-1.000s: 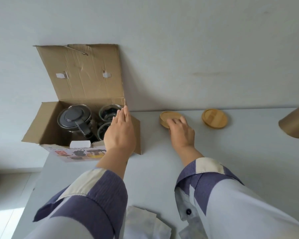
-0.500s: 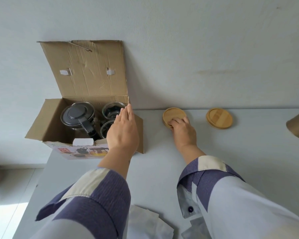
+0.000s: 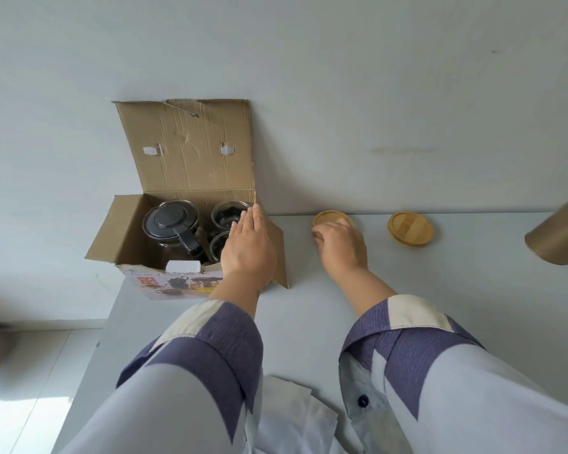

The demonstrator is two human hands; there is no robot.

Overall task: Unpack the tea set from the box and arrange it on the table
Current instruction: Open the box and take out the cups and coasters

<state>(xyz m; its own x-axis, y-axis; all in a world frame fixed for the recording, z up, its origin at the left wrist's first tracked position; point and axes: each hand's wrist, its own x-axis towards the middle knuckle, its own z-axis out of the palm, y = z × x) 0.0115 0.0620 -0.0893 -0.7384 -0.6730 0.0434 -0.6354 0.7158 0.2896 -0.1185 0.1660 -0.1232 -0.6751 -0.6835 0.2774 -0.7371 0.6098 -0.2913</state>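
Note:
An open cardboard box (image 3: pixel 184 152) stands at the table's back left against the wall. Inside it are a glass teapot with a dark lid (image 3: pixel 170 224) and two glass cups (image 3: pixel 227 215), (image 3: pixel 217 244). My left hand (image 3: pixel 248 249) hovers over the box's right edge, fingers straight and together, holding nothing. My right hand (image 3: pixel 340 239) rests its fingertips on a round wooden coaster (image 3: pixel 330 219) lying on the table. A second wooden coaster (image 3: pixel 410 228) lies further right.
A gold cylindrical tin (image 3: pixel 559 231) stands at the right edge. The grey table (image 3: pixel 473 290) meets the wall behind. White paper (image 3: pixel 295 417) lies near the front edge. The floor drops away left of the table.
My left hand has moved a little further over the box. My right hand stays on the left coaster. The view has shifted slightly.

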